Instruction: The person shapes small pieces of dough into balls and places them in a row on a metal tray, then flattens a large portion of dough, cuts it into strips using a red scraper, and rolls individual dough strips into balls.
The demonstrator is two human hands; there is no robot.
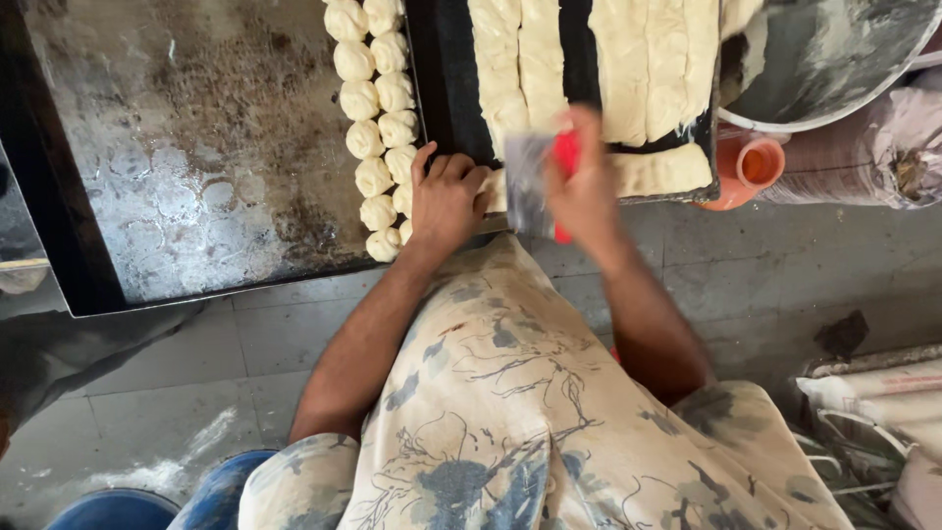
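My right hand (586, 186) grips a dough scraper (538, 182) with a red handle and a metal blade, blurred by motion, at the near edge of a dark tray (444, 88). Long strips of pale dough (599, 69) lie side by side on that tray. My left hand (446, 196) rests with curled fingers on the near end of a dough strip at the tray's front edge. Just left of it, two rows of small dough balls (378, 118) line the right side of a large greasy metal sheet (196, 147).
A big metal bowl (834, 59) dusted with flour sits at the top right, with an orange plastic jug (751, 162) below it. White sacks (873, 402) lie at the lower right. Grey floor tiles (245, 334) show under the trays, and a blue round container (118, 510) sits at the bottom left.
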